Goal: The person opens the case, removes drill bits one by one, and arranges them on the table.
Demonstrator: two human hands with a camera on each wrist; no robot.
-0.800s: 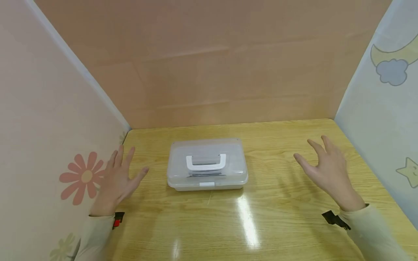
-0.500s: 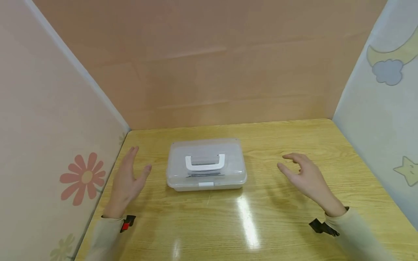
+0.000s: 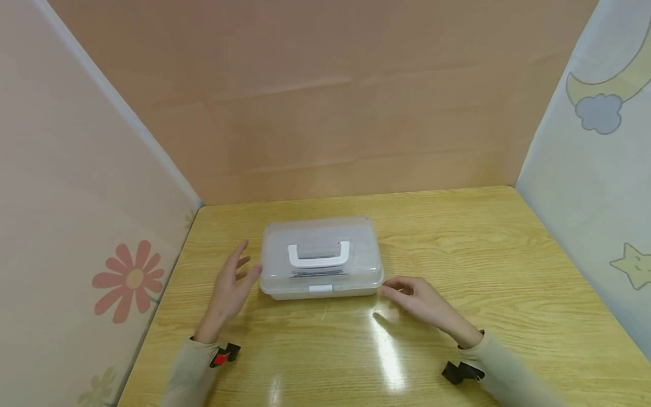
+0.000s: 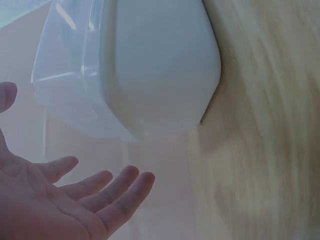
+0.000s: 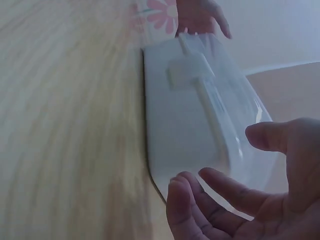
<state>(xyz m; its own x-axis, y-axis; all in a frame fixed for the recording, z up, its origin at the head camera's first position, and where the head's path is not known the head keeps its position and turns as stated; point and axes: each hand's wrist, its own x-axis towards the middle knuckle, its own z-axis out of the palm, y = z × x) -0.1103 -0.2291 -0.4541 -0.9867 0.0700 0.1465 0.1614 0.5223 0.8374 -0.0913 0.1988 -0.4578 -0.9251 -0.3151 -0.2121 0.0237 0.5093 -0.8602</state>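
Both hands flank the lidded clear storage box (image 3: 321, 257), left hand (image 3: 231, 285) and right hand (image 3: 421, 304) fingers relaxed and spread, apparently positioned to grasp its ends.

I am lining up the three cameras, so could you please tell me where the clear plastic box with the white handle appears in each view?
Head: the clear plastic box sits at centre on the wooden table, between both hands.
Left wrist: it fills the upper middle, above the left hand.
Right wrist: it runs through the centre, beside the right hand.
Shared landmark: the box's white front latch, not visible from the left wrist.
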